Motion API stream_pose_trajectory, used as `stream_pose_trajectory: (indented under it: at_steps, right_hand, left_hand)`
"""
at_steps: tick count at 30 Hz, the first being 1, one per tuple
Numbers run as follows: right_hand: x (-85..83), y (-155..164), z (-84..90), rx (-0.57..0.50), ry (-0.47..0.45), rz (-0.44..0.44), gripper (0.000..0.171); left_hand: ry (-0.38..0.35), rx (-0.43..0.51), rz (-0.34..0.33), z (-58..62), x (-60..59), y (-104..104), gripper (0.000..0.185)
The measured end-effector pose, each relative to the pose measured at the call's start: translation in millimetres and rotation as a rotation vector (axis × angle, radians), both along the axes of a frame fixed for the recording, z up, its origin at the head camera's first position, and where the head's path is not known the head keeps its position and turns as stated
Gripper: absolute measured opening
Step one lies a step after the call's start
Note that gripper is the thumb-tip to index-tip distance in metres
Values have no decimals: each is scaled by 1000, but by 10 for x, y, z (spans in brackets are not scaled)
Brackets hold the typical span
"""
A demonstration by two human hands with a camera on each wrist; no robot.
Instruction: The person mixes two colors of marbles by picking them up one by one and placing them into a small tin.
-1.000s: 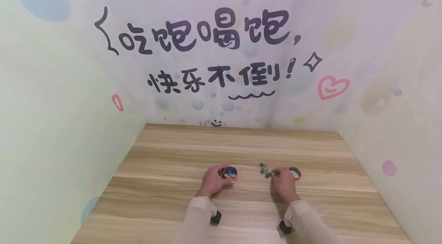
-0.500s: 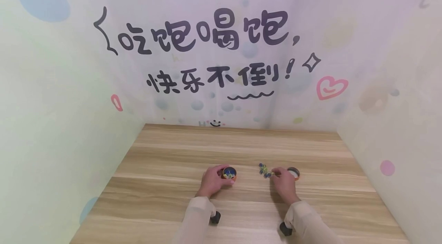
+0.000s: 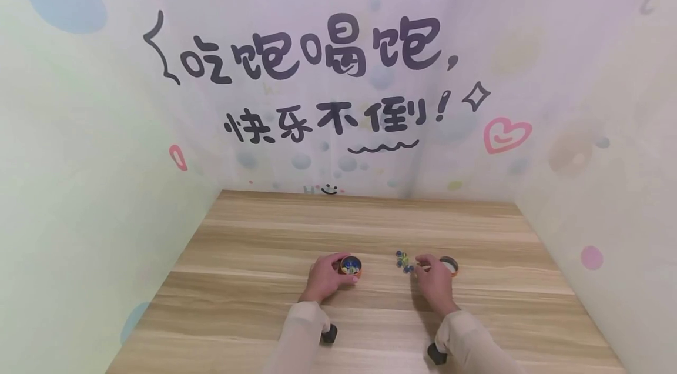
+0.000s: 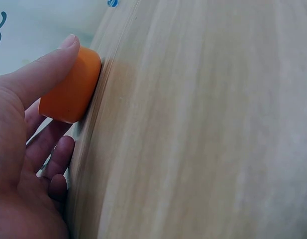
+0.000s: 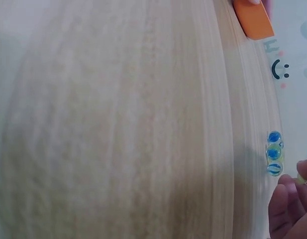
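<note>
A small round orange cup point(image 3: 351, 266) with several coloured marbles inside stands on the wooden table point(image 3: 264, 233). My left hand point(image 3: 324, 277) grips it, and the left wrist view shows the thumb against the orange cup's point(image 4: 71, 94) side. Several loose blue and green marbles point(image 3: 402, 260) lie to the cup's right, seen as blue marbles point(image 5: 274, 152) in the right wrist view. My right hand point(image 3: 435, 280) is just right of them, its fingertips point(image 5: 292, 196) curled and pinching a small yellowish marble point(image 5: 303, 175). An orange lid point(image 3: 451, 264) lies behind that hand.
Printed backdrop walls point(image 3: 338, 97) close in the table on the left, back and right. Bare wood stretches behind and in front of both hands. The orange cup point(image 5: 253, 20) also shows at the top of the right wrist view.
The right hand's fingertips have drawn back a little from the loose marbles. The left hand and the cup have stayed where they were.
</note>
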State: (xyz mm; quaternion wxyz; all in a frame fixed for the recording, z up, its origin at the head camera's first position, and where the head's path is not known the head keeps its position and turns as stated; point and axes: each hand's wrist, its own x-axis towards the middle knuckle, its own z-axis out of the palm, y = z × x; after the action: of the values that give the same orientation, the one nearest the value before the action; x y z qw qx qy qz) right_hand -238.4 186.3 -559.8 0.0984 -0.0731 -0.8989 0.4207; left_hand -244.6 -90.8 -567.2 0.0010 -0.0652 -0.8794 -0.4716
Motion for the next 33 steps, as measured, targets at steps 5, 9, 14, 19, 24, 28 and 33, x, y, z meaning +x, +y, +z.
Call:
stream_pose_trajectory:
  at_steps: [5,9,14,19,24,28,33]
  right_hand:
    - [5,-52,35,-36,43,-2,22]
    - [10,-97,57,-55,47,-1,22]
    - [9,-155,69,-63,57,-2,22]
    - [18,-206,65,-91,94,9,20]
    - [32,-272,68,-110,87,23,21]
    - [48,-331,65,-123,101,29,20]
    - [63,-414,46,-140,127,40,20]
  left_hand:
    - [-8,4,1,2,-3,2,59]
    - [-15,7,4,8,-3,7,59]
    - [-16,8,6,13,-1,10,60]
    - [-2,-1,9,3,-7,8,59]
    - [2,-1,6,-2,-6,6,60]
    - [0,-5,5,-11,-10,7,59]
    - [-1,-14,7,-9,-11,6,59]
